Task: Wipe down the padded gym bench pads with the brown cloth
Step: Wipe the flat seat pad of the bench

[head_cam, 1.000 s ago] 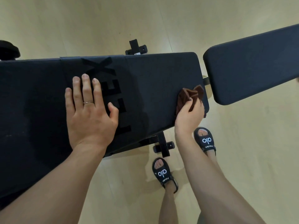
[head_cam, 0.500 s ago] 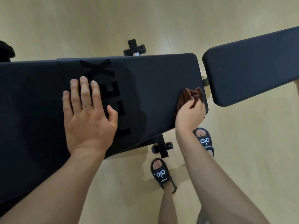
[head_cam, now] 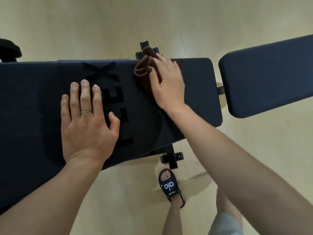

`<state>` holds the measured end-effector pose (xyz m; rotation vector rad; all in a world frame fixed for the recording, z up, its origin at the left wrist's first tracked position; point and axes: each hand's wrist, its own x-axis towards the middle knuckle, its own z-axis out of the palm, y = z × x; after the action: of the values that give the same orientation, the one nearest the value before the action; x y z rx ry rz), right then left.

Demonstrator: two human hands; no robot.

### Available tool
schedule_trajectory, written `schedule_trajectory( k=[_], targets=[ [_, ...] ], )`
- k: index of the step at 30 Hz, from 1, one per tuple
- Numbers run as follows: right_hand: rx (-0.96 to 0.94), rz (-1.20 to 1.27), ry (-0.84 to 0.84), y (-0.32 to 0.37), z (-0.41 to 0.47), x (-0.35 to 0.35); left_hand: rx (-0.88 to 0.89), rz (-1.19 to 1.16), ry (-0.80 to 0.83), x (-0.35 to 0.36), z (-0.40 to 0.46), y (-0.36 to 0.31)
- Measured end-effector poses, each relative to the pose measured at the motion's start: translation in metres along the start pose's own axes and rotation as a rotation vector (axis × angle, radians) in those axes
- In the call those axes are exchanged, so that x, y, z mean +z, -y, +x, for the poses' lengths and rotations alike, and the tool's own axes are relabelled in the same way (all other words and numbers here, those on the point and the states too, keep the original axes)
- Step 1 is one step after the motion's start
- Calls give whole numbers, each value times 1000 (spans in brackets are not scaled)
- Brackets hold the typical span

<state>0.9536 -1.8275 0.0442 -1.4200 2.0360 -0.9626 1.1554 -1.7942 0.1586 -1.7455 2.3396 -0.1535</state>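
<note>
While its long axis runs left to right, the long black bench pad point(head_cam: 194, 92), matte and round-cornered, carries the left hand point(head_cam: 86, 122), fingers straight and flat. At its far edge, the right hand point(head_cam: 166, 83) grips the bunched brown cloth point(head_cam: 144, 68).

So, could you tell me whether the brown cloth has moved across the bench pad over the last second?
Yes. The brown cloth went from the long black bench pad's near right corner to its far edge.

Most of the brown cloth point(head_cam: 145, 70) hidden under the right hand point(head_cam: 166, 82), long bench pad point(head_cam: 33, 99) cut off at the left edge, second pad point(head_cam: 271, 78) cut off at the right, other foot hidden behind the right arm
</note>
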Motion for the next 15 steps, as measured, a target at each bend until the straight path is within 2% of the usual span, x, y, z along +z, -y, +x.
schedule_trajectory(
  k=[2, 8, 12, 15],
  targets=[
    [13, 0, -36, -15, 21, -6, -4, 6, -8, 1, 0, -1],
    [335, -79, -96, -92, 55, -36, -3, 3, -36, 2, -1, 0],
    [650, -48, -151, -113, 25, -54, -11, 0, -35, 2, -2, 0],
    [728, -31, -192, -105, -32, -57, -4, -2, -25, 1, -1, 0]
  ],
)
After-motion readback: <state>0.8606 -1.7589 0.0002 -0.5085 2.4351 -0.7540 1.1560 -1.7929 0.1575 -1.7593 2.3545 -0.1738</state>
